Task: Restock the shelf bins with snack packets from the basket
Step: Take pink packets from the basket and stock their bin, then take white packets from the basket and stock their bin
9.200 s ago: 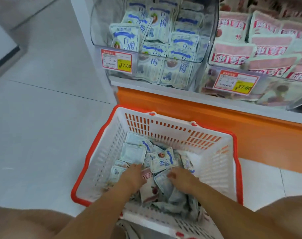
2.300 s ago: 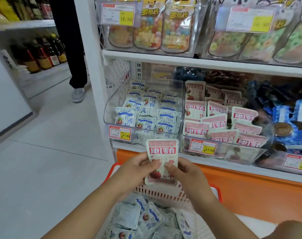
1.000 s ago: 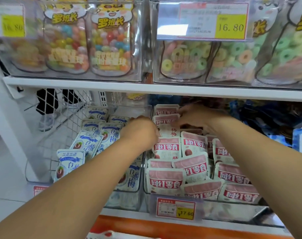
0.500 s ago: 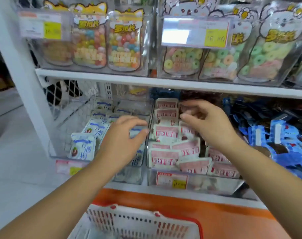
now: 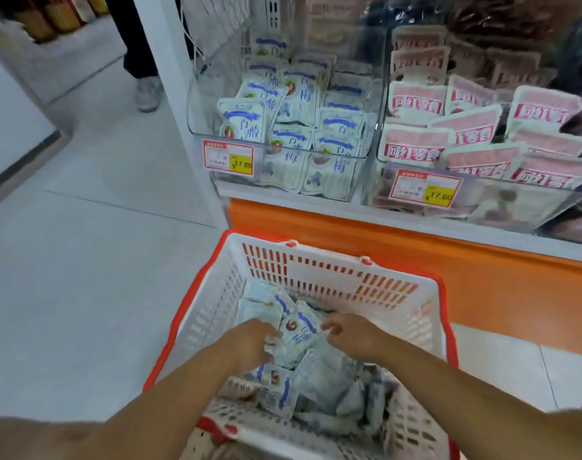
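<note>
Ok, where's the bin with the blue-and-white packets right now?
Head view, upper centre: the clear bin sits on the shelf above the basket, between the white post on its left and the pink-packet bin on its right.

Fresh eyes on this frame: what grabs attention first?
The red-rimmed white basket at bottom centre, with the left hand and right hand down in its pile of blue packets. Above it, two clear bins stand side by side on the shelf: the left bin holds matching blue ones, the right bin holds pink packets, each fronted by yellow price tags.
</note>
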The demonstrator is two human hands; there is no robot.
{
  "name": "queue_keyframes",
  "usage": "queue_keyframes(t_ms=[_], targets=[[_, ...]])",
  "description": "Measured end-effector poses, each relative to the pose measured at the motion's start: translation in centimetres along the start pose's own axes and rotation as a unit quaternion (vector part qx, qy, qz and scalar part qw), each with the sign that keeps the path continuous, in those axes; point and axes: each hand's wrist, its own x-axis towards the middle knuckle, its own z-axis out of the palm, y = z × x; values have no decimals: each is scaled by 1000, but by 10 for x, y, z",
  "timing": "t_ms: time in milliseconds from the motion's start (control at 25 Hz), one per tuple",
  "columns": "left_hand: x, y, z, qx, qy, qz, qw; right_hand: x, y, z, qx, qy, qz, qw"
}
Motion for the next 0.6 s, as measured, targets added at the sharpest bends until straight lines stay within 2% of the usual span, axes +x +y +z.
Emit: queue_keyframes(t_ms=[80, 120, 200, 320, 480, 600], targets=[[9, -15, 19, -14, -34, -29, 999, 16, 18, 25, 22, -2, 54, 998], [13, -20, 27, -39, -34, -40, 998, 22, 23, 33, 73, 13, 75, 994], [22, -24, 40, -102, -10, -68, 992, 37, 25, 45, 191, 60, 97, 975], [31, -22, 50, -208, 50, -95, 972, 62, 17, 57, 234, 67, 110, 964], [34, -16, 47, -308, 38, -67, 948, 75, 4, 58, 303, 109, 100, 942], [33, -16, 30, -345, 85, -27, 935, 69, -6, 34, 391, 131, 67, 909]])
